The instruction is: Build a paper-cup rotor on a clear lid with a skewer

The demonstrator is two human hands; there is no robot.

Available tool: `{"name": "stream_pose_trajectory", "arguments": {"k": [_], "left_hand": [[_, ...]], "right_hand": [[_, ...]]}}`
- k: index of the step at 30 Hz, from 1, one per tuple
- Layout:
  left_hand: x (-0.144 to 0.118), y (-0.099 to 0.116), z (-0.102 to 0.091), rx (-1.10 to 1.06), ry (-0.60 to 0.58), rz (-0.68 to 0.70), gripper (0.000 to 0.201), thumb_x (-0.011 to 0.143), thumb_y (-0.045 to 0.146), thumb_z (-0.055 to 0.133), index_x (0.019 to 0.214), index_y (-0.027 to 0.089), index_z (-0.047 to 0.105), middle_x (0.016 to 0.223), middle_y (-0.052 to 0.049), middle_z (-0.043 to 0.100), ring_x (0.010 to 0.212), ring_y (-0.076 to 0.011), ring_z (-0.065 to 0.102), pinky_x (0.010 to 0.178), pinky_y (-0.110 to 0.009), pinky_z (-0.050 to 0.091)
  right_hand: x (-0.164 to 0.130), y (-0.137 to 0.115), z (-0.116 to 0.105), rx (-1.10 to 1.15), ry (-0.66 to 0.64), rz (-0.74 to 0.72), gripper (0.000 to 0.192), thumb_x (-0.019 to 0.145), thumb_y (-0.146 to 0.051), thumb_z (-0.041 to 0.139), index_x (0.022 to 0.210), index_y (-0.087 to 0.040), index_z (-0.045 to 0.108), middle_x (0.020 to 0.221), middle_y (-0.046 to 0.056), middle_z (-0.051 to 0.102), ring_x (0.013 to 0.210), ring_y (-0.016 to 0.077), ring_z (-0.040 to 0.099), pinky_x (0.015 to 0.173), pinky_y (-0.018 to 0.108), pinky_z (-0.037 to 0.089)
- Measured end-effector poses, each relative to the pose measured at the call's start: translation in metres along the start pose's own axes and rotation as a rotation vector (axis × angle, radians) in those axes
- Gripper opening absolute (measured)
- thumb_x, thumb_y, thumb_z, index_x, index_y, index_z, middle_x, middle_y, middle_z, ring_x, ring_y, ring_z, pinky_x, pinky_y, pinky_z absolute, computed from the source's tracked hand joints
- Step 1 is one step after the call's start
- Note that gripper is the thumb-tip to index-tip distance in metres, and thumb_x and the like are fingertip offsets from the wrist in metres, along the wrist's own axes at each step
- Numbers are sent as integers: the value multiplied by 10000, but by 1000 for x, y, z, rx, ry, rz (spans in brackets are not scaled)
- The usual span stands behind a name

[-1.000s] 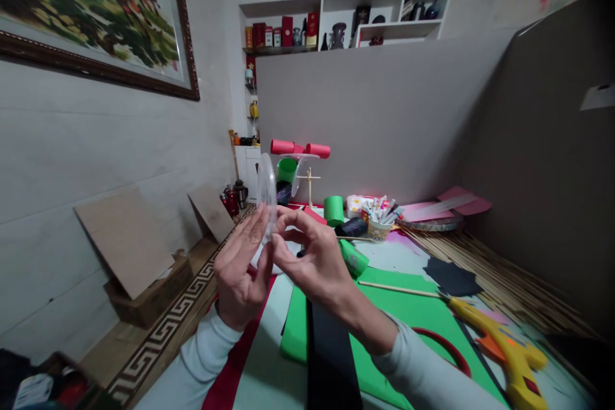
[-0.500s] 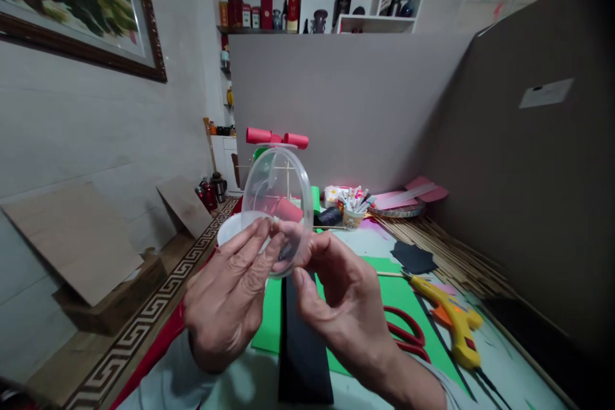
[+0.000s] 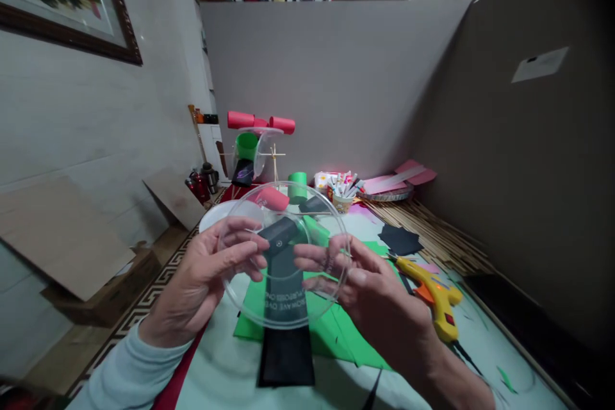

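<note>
I hold a clear round plastic lid (image 3: 283, 301) flat in front of me with both hands. My left hand (image 3: 204, 278) grips its left rim, fingers curled over the top. My right hand (image 3: 369, 288) holds the right rim, with its fingers seen through the plastic. Below the lid lie a black paper strip (image 3: 287, 352) and green foam sheets (image 3: 336, 336) on the table.
A yellow glue gun (image 3: 435, 298) lies to the right near black paper cutouts (image 3: 400, 240) and bamboo sticks (image 3: 432, 230). Farther back stand a cup of markers (image 3: 342, 195), a green roll (image 3: 298, 184), a white plate (image 3: 221, 213) and a stick frame with red rolls (image 3: 259, 122). Cardboard (image 3: 52, 237) leans at left.
The lid has turned from edge-on and upright to lying flat and broad toward me. Both hands spread apart to its opposite rims, and the view dropped toward the table.
</note>
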State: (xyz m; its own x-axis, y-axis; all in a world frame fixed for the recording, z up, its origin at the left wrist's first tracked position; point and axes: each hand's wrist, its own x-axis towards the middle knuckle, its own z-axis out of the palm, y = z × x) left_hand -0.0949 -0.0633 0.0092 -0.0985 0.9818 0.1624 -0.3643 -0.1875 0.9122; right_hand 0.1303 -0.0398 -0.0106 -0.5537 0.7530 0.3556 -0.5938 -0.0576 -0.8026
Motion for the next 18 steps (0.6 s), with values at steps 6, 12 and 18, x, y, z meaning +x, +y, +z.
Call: {"name": "stream_pose_trajectory", "arguments": {"k": [6, 12, 18], "left_hand": [[-14, -18, 17, -3, -88, -6, 203, 820, 195, 798, 1020, 221, 775, 910, -73, 817, 625, -134, 715, 553, -184, 597], [-12, -24, 19, -58, -182, -95, 194, 813, 248, 830, 1002, 204, 841, 918, -93, 831, 695, -151, 755, 655, -177, 623], [-12, -28, 16, 20, -165, -147, 181, 784, 288, 855, 954, 225, 857, 877, -74, 825, 716, -164, 751, 693, -210, 626]], "right_hand": [[-1, 7, -3, 6, 121, 111, 184, 926, -233, 775, 1080, -230, 673, 1055, 34, 819, 904, 92, 762, 770, 170, 568], [-6, 11, -13, 28, 99, 163, 105, 953, -236, 741, 976, -192, 648, 970, 47, 816, 841, 90, 746, 740, 164, 544], [-13, 18, -20, 36, 118, 179, 123, 994, -262, 689, 986, -216, 575, 960, 49, 802, 843, 111, 723, 767, 213, 528]]}}
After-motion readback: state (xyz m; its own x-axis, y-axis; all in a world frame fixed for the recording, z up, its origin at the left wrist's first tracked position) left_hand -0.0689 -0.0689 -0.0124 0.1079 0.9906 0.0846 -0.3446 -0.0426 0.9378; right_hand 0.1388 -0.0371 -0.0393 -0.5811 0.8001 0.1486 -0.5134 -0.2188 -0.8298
